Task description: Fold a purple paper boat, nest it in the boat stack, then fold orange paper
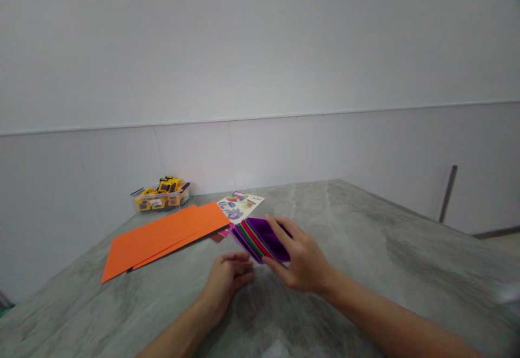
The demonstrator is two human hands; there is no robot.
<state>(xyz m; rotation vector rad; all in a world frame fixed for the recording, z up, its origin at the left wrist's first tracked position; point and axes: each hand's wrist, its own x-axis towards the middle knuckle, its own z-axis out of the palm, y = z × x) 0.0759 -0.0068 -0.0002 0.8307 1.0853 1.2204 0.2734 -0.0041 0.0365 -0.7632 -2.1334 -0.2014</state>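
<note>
My right hand [298,255] grips a thick stack of coloured sheets [264,239], thumb below and fingers on top. The stack is tilted; its upper face is purple, and green, yellow, red and pink edges show along its left side. My left hand [231,279] rests low over the table just left of the stack, its fingers loosely curled, with a gap between them and the thumb. Nothing shows in it. Behind the stack lies a printed sheet [239,206] with colourful pictures, partly covered by large orange sheets [162,239].
A clear plastic box [162,202] holding a yellow toy vehicle [168,184] stands at the back left, near the white wall [260,152]. The grey marbled table [345,228] extends to both sides. A dark bar [448,193] rises beyond the table's right edge.
</note>
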